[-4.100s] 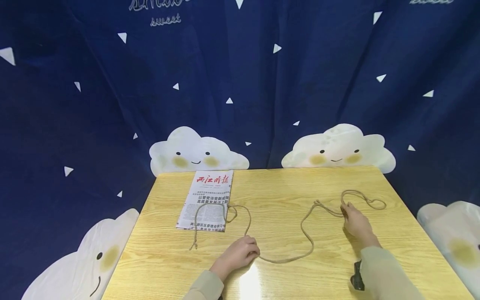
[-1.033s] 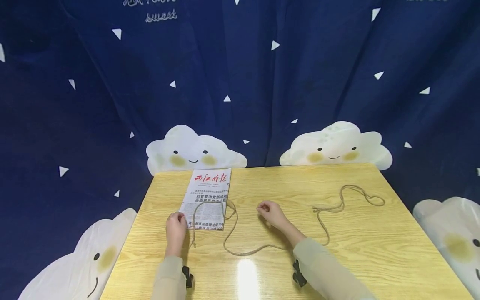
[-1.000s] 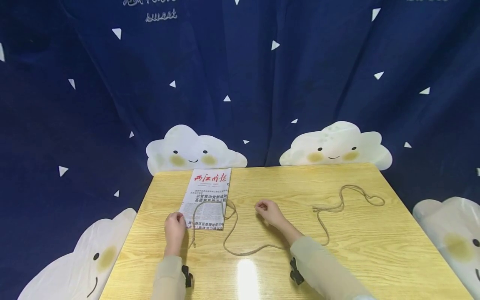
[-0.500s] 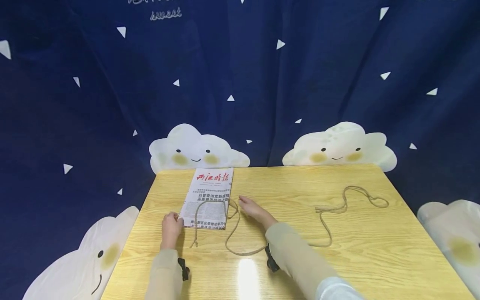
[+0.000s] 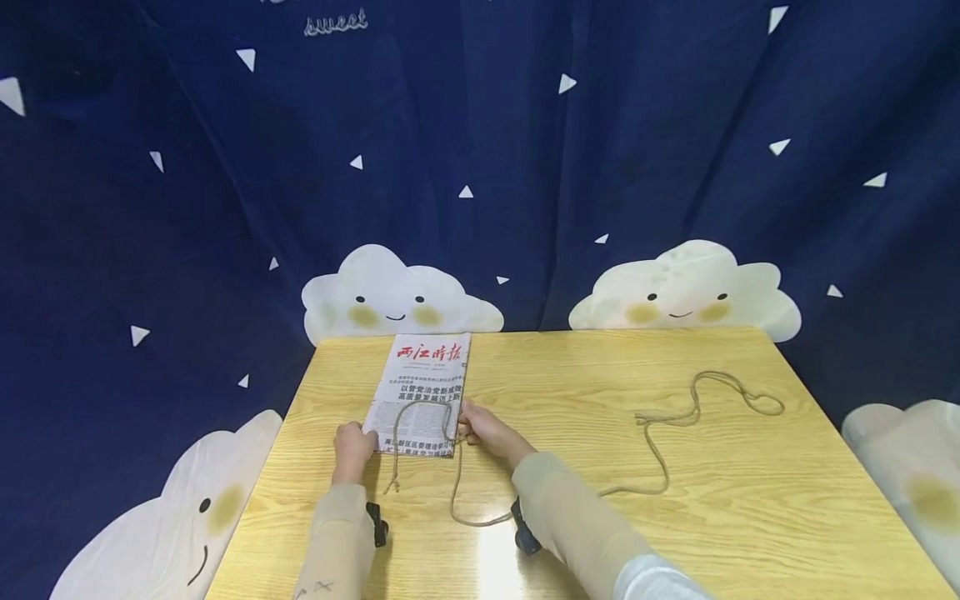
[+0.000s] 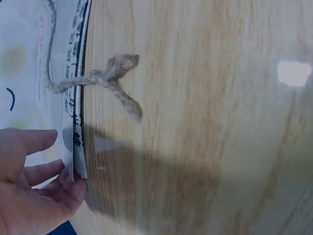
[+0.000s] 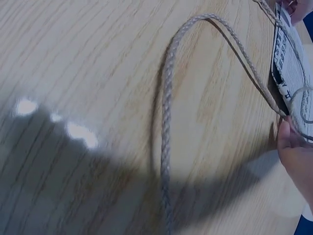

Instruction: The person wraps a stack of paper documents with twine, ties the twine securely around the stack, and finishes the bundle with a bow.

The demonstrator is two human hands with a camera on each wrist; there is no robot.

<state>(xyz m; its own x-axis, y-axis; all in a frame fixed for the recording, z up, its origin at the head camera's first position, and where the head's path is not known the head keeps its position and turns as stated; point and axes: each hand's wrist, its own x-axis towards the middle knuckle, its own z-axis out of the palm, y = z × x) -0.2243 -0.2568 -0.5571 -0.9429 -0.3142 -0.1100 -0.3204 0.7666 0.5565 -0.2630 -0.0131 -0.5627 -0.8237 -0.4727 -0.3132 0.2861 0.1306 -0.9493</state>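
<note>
A folded newspaper lies at the table's left back, its near corners slightly raised in the wrist views. Its lower left corner is in my left hand, fingers curled under the sheet and thumb over it. A thin tan rope arches across the newspaper and winds rightward over the table. At the newspaper's right edge, my right hand pinches the rope between thumb and fingers; whether it also grips the paper is hidden. The rope's frayed, knotted end hangs past the newspaper's near edge.
The wooden table stands against a dark blue curtain printed with clouds and white triangles. At the right, the rope's other end forms a small loop. Light glares off the table's front.
My right hand has come from the far right to the newspaper's right edge and pulled the rope's bend there. My left hand has gone from the rope to the newspaper's lower left corner.
</note>
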